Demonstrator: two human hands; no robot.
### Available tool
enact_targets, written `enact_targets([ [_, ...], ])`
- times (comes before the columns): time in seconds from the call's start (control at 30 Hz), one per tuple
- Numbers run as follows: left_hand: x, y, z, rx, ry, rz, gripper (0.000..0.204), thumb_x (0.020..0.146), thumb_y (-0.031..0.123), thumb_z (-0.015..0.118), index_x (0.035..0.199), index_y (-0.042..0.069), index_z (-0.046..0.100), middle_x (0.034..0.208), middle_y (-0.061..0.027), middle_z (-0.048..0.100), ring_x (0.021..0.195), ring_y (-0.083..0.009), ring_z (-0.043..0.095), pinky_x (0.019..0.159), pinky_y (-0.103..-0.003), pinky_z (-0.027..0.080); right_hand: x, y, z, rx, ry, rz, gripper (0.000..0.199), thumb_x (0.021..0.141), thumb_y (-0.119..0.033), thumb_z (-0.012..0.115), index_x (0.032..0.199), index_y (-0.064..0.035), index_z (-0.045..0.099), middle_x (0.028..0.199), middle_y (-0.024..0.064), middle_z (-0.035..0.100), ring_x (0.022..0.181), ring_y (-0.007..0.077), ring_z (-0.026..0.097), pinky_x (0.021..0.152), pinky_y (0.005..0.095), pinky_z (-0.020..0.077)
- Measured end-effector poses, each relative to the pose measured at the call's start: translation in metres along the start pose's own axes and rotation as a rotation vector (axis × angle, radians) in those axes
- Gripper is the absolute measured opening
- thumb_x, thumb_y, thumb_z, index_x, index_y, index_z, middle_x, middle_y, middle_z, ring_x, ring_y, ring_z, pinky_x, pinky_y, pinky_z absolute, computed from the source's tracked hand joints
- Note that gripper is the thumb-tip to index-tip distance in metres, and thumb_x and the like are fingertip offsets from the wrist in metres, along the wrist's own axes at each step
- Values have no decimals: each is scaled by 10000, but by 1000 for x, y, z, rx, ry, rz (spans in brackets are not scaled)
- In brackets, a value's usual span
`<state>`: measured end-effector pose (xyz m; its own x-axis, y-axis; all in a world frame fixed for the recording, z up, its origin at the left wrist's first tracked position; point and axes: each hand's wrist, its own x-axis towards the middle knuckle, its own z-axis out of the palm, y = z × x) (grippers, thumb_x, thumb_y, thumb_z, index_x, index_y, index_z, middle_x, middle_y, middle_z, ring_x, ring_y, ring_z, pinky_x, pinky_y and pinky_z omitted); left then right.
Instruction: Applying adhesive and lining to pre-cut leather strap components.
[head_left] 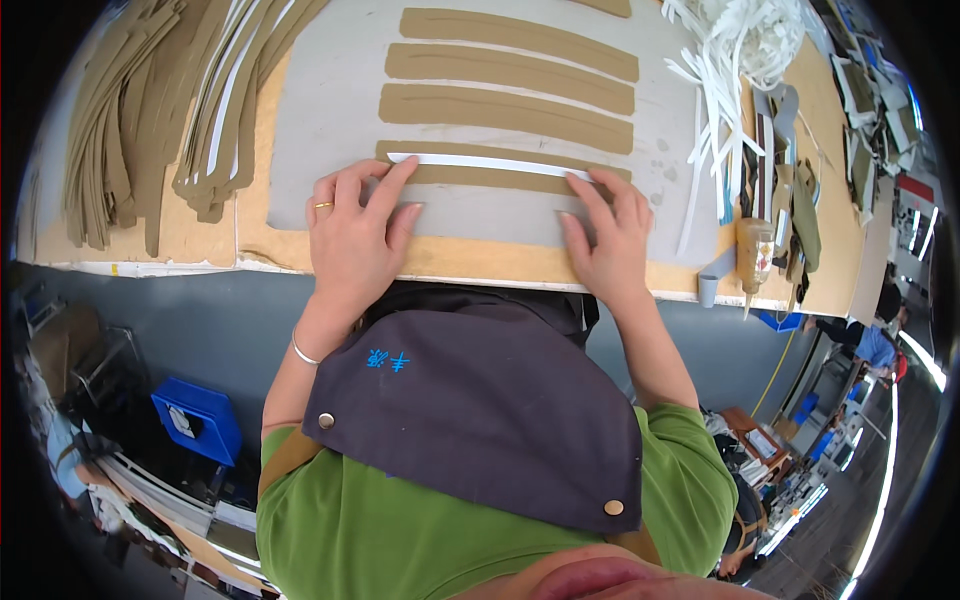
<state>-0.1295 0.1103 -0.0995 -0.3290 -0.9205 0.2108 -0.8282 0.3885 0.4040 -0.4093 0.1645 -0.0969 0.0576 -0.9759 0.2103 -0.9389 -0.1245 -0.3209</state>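
A long brown fabric strip (500, 180) lies crosswise near the table's front edge, with a narrow white strip (490, 163) along its middle. The fingertips of my left hand (353, 228) touch the left end of the white strip, with the thumb held apart. At the other end, my right hand (614, 238) rests its index fingertip by the white strip's tip, thumb also apart. Neither hand is closed around anything. Beyond them, several more brown strips (506, 106) lie flat in a row, without white strips on them.
Bundles of brown fabric pieces (120, 120) hang toward the left front edge of the table (280, 252). A tangled heap of white strips (745, 45) lies at the far right. Near the right front edge are a pointed bottle (755, 250) and a grey holder (709, 285).
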Motion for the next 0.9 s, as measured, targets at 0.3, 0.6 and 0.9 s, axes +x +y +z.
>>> enact_targets([
  [0.3,1,-1,0,-66,50,16,430,830,192,720,1251,171,638,1119,-54,564,970,-252,503,892,-389,400,-18,89,-30,-121,295,433,219,848,-187,714,1033,-80,668,1054,105,629,1007,291,572,869,397,428],
  [0.6,20,22,-34,-399,49,251,444,798,126,756,1226,92,646,1235,-126,544,1089,-296,508,861,-377,434,1,36,-80,665,89,558,79,923,-72,657,930,3,633,786,16,644,698,68,587,636,228,483],
  [0.9,87,45,-22,-794,-415,9,274,913,182,686,1110,-8,683,783,-54,680,742,-72,592,683,-256,496,79,-10,-55,987,-379,443,109,905,-108,694,940,-6,703,772,22,676,648,56,580,583,205,471],
])
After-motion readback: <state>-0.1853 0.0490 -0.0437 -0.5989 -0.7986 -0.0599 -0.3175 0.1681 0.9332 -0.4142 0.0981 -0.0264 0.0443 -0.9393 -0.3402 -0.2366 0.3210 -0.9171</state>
